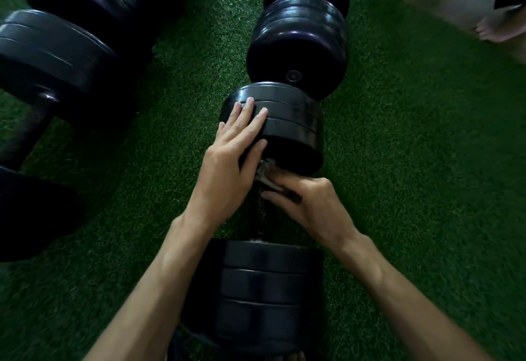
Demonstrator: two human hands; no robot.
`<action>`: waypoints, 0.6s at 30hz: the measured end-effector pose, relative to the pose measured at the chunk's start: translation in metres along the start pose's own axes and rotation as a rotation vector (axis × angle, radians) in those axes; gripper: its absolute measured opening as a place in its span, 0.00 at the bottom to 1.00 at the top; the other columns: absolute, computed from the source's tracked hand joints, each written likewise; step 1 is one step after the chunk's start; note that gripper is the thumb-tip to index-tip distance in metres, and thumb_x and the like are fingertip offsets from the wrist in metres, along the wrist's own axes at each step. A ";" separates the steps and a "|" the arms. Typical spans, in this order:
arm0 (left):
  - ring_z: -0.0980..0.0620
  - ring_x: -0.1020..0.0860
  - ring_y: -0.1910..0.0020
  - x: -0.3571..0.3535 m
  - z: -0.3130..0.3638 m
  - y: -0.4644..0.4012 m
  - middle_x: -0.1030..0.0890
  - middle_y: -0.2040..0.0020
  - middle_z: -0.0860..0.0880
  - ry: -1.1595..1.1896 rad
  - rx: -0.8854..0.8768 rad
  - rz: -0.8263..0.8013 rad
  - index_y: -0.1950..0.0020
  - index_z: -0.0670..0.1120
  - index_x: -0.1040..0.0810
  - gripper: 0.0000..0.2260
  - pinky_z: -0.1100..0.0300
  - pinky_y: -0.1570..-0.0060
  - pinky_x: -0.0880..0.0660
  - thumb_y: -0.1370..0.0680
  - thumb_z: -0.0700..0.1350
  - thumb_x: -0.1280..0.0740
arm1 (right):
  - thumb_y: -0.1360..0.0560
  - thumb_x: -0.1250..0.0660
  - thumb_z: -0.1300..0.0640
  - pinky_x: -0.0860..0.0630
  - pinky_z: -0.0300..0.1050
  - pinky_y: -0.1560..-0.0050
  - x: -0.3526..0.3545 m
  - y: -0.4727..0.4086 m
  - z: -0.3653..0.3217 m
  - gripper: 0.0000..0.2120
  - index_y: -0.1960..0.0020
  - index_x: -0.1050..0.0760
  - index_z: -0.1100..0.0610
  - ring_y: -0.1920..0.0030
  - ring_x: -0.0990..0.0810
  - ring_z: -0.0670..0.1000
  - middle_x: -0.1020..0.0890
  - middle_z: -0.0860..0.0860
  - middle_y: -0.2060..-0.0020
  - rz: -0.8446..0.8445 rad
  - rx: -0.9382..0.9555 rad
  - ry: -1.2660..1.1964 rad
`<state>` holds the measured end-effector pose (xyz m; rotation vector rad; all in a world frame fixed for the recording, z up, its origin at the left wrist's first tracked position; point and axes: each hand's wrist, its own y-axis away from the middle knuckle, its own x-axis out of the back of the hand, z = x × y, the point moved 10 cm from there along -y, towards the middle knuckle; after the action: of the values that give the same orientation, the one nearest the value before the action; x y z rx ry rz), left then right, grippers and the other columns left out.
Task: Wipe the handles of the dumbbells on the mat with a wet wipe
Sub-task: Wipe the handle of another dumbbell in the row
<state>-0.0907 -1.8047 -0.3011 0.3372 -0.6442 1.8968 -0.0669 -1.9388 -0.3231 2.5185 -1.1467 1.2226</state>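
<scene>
A black dumbbell lies lengthwise on the green mat point(412, 178), its far weight stack point(293, 132) ahead of me and its near stack point(267, 289) by my arms. My left hand point(230, 161) rests flat with straight fingers on the left side of the far stack. My right hand point(307, 204) grips a crumpled grey wet wipe point(266, 177) around the dark handle point(260, 215), close to the far stack. Most of the handle is hidden under my hands.
A second dumbbell point(299, 44) lies beyond, touching the first. Bigger dumbbells point(57, 56) sit at the left. At the top right, a person's bare foot point(498, 30) stands on a pale floor beside the mat's edge.
</scene>
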 end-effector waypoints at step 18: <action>0.51 0.42 0.20 0.000 -0.003 0.001 0.34 0.22 0.46 0.036 0.012 0.005 0.25 0.45 0.30 0.21 0.42 0.22 0.43 0.18 0.42 0.36 | 0.25 0.25 0.61 0.21 0.37 0.45 0.001 0.012 0.002 0.08 0.46 0.14 0.57 0.50 0.15 0.40 0.13 0.48 0.51 -0.077 -0.092 -0.220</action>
<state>-0.0910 -1.8033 -0.3036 0.3090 -0.6101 1.9081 -0.0737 -1.9483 -0.3261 2.6499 -1.1089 0.8718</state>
